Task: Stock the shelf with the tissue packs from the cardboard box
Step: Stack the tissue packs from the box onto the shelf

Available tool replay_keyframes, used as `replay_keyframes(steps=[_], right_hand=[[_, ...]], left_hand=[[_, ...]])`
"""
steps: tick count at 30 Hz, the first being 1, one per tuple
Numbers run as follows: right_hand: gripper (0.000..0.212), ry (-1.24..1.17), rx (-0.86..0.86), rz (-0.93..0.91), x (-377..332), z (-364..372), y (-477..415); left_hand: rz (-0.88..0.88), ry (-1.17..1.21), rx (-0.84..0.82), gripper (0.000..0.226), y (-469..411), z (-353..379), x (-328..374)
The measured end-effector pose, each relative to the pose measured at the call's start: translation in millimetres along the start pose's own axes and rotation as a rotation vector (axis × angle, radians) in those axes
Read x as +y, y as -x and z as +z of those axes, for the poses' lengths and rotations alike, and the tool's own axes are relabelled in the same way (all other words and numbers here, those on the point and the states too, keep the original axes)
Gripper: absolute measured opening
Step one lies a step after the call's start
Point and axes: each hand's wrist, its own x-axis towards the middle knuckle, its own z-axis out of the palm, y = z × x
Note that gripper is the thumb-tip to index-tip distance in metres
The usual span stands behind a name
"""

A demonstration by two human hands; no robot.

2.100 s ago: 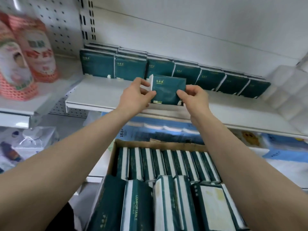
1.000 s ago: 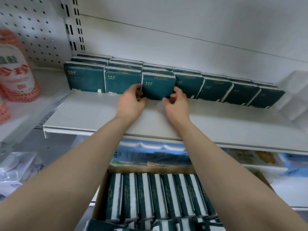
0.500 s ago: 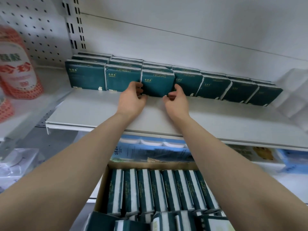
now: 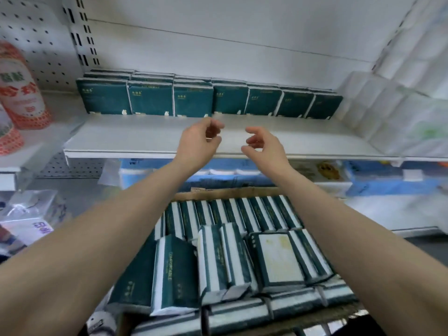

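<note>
Hands hover over the front of the shelf [image 4: 145, 139], near each other but apart: the left hand [image 4: 198, 141] and the right hand [image 4: 263, 146] both hold nothing, fingers loosely curled. Along the back of the shelf stands a row of tissue packs [image 4: 194, 100] (dark green, upright, side by side). Below, the cardboard box [image 4: 230, 192] holds further packs [image 4: 218, 251], most on edge.

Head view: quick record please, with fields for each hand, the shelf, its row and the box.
left hand: empty, fingers loosely curled, over the shelf front
right hand: empty, fingers loosely curled, beside the left
shelf: white, front strip bare
shelf packs: green, upright at the back, seven across, more behind
cardboard box: below the shelf
box packs: many on edge, some tilted in front
</note>
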Motion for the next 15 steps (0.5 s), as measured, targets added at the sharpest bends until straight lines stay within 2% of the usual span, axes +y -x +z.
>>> replay_keyframes(steps=[5, 8, 12, 15], right_hand=[[0.038, 0.099, -0.097, 0.117, 20, -34, 71], [0.037, 0.186, -0.143, 0.247, 38, -45, 106], [0.039, 0.331, -0.21, 0.451, 59, -50, 140], [0.048, 0.406, -0.277, 0.56, 63, -49, 156]], left_hand=[[0.022, -0.101, -0.422, 0.023, 45, 30, 42], [0.071, -0.272, -0.652, 0.028, 70, 50, 60], [0.105, -0.466, -0.855, 0.025, 95, 75, 64], [0.115, -0.584, -0.938, 0.023, 108, 87, 59]])
